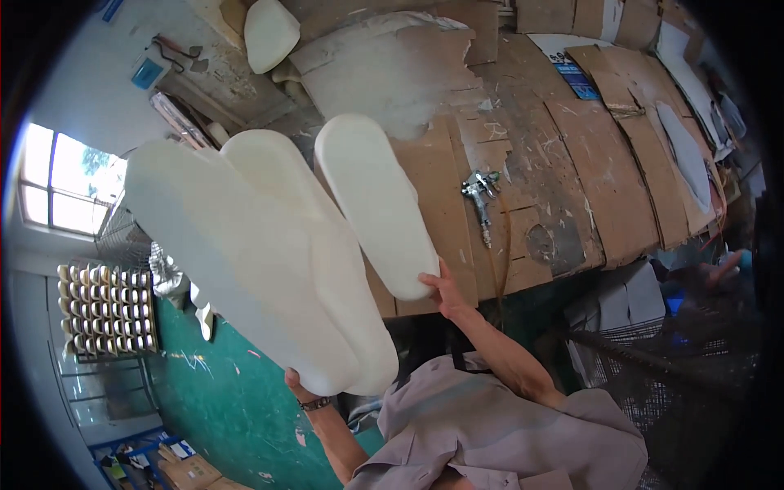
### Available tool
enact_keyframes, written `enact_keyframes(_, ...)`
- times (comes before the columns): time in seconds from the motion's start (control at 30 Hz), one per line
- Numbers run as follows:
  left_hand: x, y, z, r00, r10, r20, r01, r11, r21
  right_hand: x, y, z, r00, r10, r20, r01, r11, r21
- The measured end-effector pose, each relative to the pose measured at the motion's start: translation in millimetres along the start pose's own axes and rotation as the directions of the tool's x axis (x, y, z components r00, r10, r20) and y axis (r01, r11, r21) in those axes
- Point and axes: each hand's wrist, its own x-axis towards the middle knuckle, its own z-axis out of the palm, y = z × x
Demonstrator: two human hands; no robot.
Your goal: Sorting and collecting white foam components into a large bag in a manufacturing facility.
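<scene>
My left hand (299, 389) supports the near end of several long white pads (269, 261), which look like moulded foam and lie overlapped. Its thumb shows at their edge, and the other fingers are hidden beneath. A watch or bracelet (314, 403) circles that wrist. My right hand (443, 292) grips the near end of a single white pad (371, 192), rounded at both ends. This one is held beside the others, above the bench's edge, with a thin gap between them at the far end.
Worn cardboard (604, 171) covers the workbench. A metal spray gun (482, 196) with an amber hose (500, 269) lies on it. Another white piece (271, 34) rests at the far left. A rack of curved pieces (106, 310) stands left on the green floor (220, 392). Dark mesh (645, 367) is at right.
</scene>
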Motion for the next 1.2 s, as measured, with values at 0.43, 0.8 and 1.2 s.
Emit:
enact_keyframes(0.43, 40.8, 23.0, -39.9, 0.989, 0.134, -0.058, -0.134, 0.991, 0.000, 0.0, 24.7, -0.8, 0.995, -0.061, 0.074, 0.065, 0.996, -0.060)
enact_keyframes(0.8, 12.2, 46.3, -58.8, 0.951, 0.145, -0.274, -0.138, 0.989, 0.046, -0.6, 20.8, -5.5, 1.000, 0.006, -0.008, -0.006, 1.000, 0.003)
enact_keyframes(1.2, 22.9, 40.0, -41.6, 0.962, -0.022, -0.272, 0.027, 1.000, 0.015, 0.1, 31.1, 7.3, 0.998, -0.056, -0.022, 0.053, 0.993, -0.107)
